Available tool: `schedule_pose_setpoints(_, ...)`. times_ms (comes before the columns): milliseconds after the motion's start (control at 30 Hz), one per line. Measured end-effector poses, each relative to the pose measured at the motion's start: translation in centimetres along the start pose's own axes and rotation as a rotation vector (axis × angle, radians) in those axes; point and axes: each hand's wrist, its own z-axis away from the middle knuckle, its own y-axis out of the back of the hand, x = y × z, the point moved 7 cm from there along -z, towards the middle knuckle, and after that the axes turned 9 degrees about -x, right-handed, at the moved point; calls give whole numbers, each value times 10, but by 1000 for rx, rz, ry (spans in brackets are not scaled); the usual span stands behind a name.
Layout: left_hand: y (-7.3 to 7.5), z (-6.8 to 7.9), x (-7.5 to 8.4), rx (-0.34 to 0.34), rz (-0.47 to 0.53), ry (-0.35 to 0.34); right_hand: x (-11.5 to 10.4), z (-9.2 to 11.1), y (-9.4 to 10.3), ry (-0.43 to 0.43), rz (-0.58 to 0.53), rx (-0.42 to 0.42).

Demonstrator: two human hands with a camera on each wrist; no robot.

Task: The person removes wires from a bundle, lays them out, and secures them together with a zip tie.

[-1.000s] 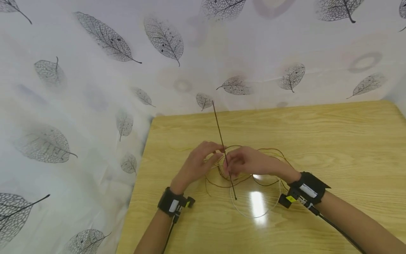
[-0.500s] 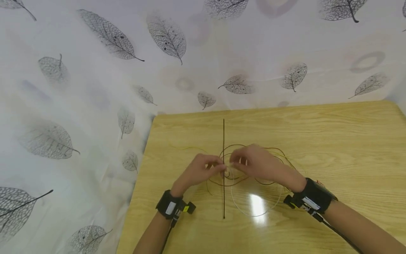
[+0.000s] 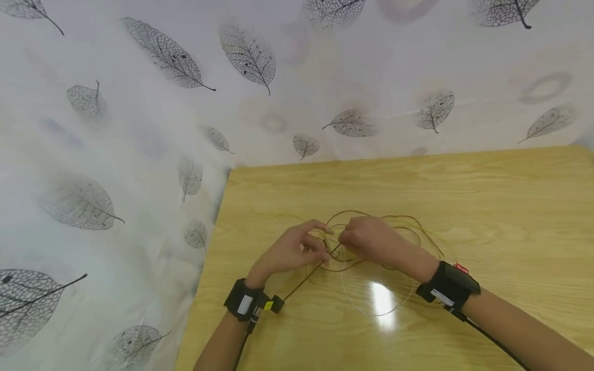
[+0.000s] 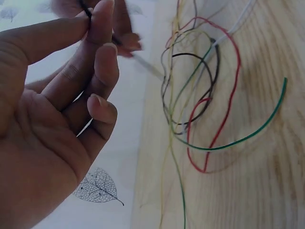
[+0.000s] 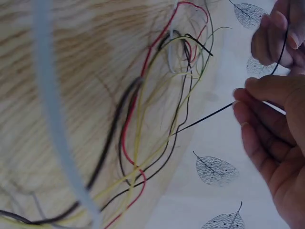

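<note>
A thin, stiff black strip, which looks like a cable tie, slants between both hands over the table. My left hand pinches it between thumb and index finger; the left wrist view shows the strip at those fingertips, with the other fingers loosely bent. My right hand pinches it farther up, with thumb and fingertips meeting on it. Beneath the hands lies a loose tangle of thin wires: a red wire, a green wire, a yellow wire, black ones and a white wire.
The wires spread over a wooden table. A leaf-print sheet hangs behind the table and along its left side. Each wrist wears a black strap with a small camera and a cable. Light reflects off the tabletop near the white wire.
The strip stood lengthwise before me and now slants from lower left to upper right. My right hand, apart from it half a second ago, now pinches it near the left fingers.
</note>
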Motion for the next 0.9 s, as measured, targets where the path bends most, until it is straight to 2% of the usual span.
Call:
schedule_pose_setpoints(133, 6, 2, 27, -28, 25, -93, 7, 3, -4, -54, -25, -25)
schedule_pose_setpoints(200, 6, 3, 33, -57, 29, -134, 7, 3, -4, -55, -19, -21)
schedule_pose_setpoints(300, 7, 3, 45, -83, 60, -192, 2, 3, -2, -15, -15, -22)
schedule_pose_setpoints(400, 11, 4, 53, -68, 72, -236, -8, 4, -1, 44, -14, -18)
schedule_pose_setpoints(567, 28, 8, 55, 39, 73, -260, -32, 10, -2, 141, -53, -5)
schedule_pose_setpoints(700, 45, 16, 43, 155, 118, -269, -53, 17, 0, 195, -73, 38)
schedule_pose_setpoints(900, 66, 29, 32, 313, 192, -333, -83, 25, 1, 263, -67, 111)
